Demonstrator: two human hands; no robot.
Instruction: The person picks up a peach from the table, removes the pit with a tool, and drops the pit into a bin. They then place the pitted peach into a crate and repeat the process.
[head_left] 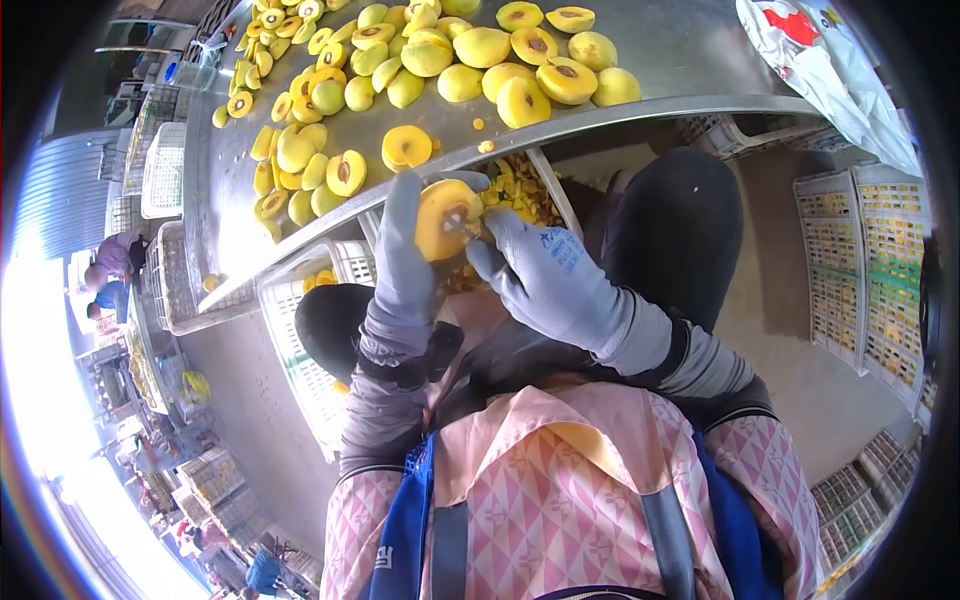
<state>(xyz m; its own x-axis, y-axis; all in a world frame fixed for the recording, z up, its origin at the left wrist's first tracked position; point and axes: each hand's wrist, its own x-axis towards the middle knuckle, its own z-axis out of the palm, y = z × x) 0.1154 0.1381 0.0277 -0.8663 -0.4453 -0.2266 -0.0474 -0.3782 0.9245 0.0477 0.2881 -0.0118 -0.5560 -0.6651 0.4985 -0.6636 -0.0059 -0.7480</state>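
My left hand [402, 245], in a grey glove, is closed around a yellow peach half [436, 222] with its cut face and brown centre towards me. My right hand [555, 285], gloved with blue print on the back, has its fingers pinched together at the centre of that face. Something small and shiny shows at the fingertips, too blurred to name. Just beyond my hands, another peach half [406, 147] lies on the metal table [660, 60]. Below the table edge, yellow scraps [520, 190] fill a container between my knees.
Many cut peach halves [427, 52] lie piled across the table. A white plastic bag [830, 75] hangs over its right corner. White crates [865, 270] stand on the right, another crate [300, 340] by my left knee. People [115, 270] are far off left.
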